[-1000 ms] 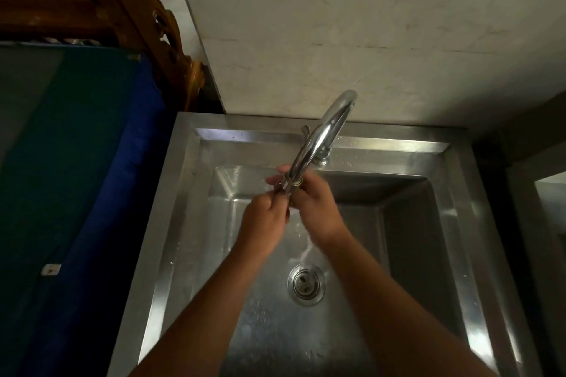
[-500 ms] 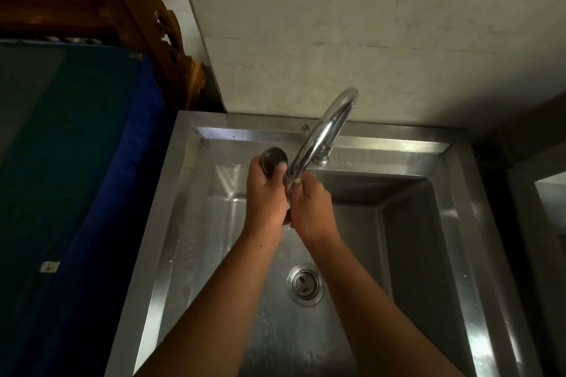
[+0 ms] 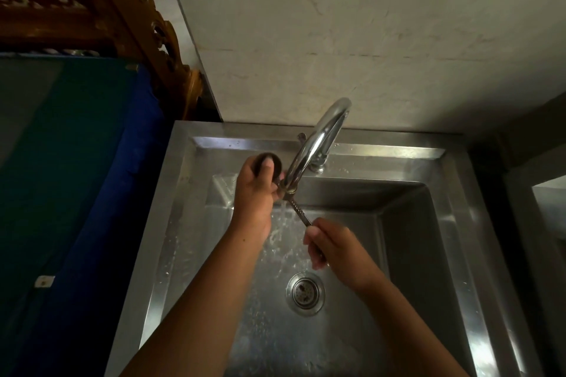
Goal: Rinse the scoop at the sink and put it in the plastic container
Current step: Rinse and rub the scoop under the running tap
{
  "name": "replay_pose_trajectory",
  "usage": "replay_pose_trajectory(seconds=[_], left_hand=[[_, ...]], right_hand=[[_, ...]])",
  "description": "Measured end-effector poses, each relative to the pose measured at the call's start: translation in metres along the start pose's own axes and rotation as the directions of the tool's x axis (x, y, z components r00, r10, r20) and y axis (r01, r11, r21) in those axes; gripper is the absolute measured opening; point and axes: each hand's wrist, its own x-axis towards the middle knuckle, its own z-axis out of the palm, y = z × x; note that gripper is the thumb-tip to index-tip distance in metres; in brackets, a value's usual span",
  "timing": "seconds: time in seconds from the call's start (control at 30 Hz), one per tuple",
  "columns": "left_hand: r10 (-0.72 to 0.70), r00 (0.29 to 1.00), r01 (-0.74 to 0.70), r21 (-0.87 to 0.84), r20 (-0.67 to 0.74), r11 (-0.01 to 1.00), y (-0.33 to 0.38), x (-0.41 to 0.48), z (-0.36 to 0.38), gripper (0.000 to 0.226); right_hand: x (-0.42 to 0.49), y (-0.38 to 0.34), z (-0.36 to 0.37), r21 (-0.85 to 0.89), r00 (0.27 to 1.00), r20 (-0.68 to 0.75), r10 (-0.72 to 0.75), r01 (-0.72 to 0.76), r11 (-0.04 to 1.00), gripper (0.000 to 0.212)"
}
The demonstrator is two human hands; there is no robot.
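Observation:
The metal scoop (image 3: 298, 211) is held over the steel sink (image 3: 171, 223), just under the curved tap (image 3: 318, 144). My left hand (image 3: 255, 193) grips its round dark bowl (image 3: 277, 164) at the upper left, thumb inside the bowl. My right hand (image 3: 332, 246) is closed around the end of its thin handle, lower right. Water runs from the spout past the handle down toward the drain (image 3: 305, 292). No plastic container is in view.
A blue and green cloth (image 3: 76, 193) covers the surface left of the sink. A carved wooden frame (image 3: 122, 18) stands behind it. A pale wall (image 3: 337, 34) rises behind the tap. A dark gap and a ledge (image 3: 548, 208) lie to the right.
My right hand has slid down and right along the handle, away from my left hand. The scoop's handle now shows between the two hands under the running water.

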Motion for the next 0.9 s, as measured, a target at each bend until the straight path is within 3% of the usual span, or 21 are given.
replay_pose_trajectory(seconds=[0.17, 0.27, 0.4, 0.5, 0.6, 0.73, 0.9], left_hand=[[-0.063, 0.997, 0.067, -0.111, 0.032, 0.992, -0.002, -0.003, 0.008, 0.028], [-0.117, 0.99, 0.127, -0.139, 0.082, 0.982, -0.007, -0.01, 0.017, 0.019], [-0.096, 0.989, 0.111, -0.125, 0.115, 0.986, -0.017, -0.017, 0.021, 0.018], [-0.266, 0.963, 0.27, -0.143, 0.045, 0.952, -0.021, -0.019, 0.017, 0.049], [-0.377, 0.926, 0.376, -0.188, 0.032, 0.907, -0.027, -0.016, 0.01, 0.032], [-0.311, 0.951, 0.3, -0.228, -0.012, 0.926, -0.014, -0.009, 0.007, 0.042], [-0.258, 0.965, 0.232, -0.322, -0.041, 0.918, 0.003, -0.004, 0.013, 0.022]], right_hand=[[0.009, -0.005, -0.012, -0.084, 0.999, 0.011, 0.034, -0.033, 0.996, 0.028], [0.02, -0.019, -0.003, -0.028, 0.999, 0.033, 0.021, -0.021, 0.999, 0.031], [0.035, -0.039, 0.017, 0.061, 0.999, -0.04, -0.012, 0.014, 0.998, 0.031], [0.043, -0.053, 0.021, 0.163, 0.998, -0.052, -0.035, 0.043, 0.986, 0.027], [0.048, -0.06, 0.027, 0.116, 0.995, -0.062, -0.079, 0.085, 0.99, 0.025], [0.034, -0.047, 0.029, 0.105, 0.999, -0.022, -0.047, 0.049, 0.993, 0.032], [0.001, -0.01, 0.027, 0.128, 0.994, 0.054, 0.098, -0.104, 0.986, 0.036]])
